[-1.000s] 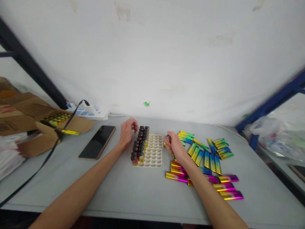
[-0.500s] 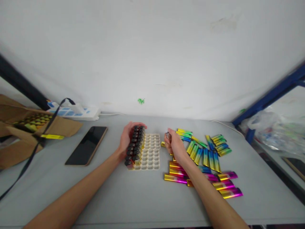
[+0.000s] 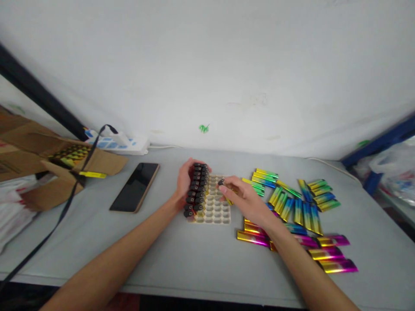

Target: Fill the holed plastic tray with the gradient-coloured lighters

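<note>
A white tray [image 3: 223, 214] with rows of cells lies on the table. Black-topped lighters [image 3: 198, 188] stand upright in its left columns, packed close together. My left hand [image 3: 184, 179] curls round the left and far side of these rows, fingers wrapped against them. Over the tray's right part, my right hand [image 3: 244, 196] pinches one lighter [image 3: 221, 182]. Its dark top shows at the fingertips; its lower body is mostly hidden. Right of the tray lie several loose shiny lighters in yellow-green, yellow-blue [image 3: 298, 211] and yellow-pink [image 3: 337, 265], partly behind my right forearm.
A phone [image 3: 135, 187] lies left of the tray. Beyond it are a white power strip [image 3: 129, 147] with a dark cable and an open cardboard box [image 3: 106, 162] holding yellow-and-black items. A white wall [image 3: 207, 77] closes the back; plastic bags [image 3: 397, 168] sit at far right.
My right hand has moved left from the loose lighters to over the tray, carrying a lighter. The left hand stays on the standing rows. The whole view has shifted slightly.
</note>
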Tool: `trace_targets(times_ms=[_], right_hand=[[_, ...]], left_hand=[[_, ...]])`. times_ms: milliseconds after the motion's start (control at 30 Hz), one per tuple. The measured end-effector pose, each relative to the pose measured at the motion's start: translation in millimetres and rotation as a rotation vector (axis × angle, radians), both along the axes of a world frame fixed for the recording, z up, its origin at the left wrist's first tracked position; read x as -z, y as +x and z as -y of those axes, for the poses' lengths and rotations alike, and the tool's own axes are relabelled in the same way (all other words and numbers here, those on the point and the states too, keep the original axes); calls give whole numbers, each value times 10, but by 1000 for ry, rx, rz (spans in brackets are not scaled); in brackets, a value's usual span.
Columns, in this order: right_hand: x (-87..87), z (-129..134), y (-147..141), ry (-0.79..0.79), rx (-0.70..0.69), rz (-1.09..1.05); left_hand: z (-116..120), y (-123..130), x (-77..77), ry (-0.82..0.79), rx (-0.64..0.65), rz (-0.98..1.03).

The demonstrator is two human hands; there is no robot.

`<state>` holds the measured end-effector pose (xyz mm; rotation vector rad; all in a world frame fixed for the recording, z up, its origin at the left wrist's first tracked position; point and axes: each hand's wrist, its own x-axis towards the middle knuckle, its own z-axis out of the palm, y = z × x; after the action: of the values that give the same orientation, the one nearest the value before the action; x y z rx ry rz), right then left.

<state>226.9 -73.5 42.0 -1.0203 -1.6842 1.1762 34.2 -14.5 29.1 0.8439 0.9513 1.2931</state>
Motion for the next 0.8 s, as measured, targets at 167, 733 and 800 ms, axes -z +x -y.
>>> trace_targets(times_ms=[167, 733, 800], right_hand=[[-17, 85, -53, 179, 129, 74], [65, 365, -280, 675, -31, 559], [53, 370, -330, 704, -20, 630]], left_hand=[[-10, 20, 3, -26, -23, 19], [-25, 30, 87, -46, -16, 52], [-29, 35, 91, -62, -29, 61]])
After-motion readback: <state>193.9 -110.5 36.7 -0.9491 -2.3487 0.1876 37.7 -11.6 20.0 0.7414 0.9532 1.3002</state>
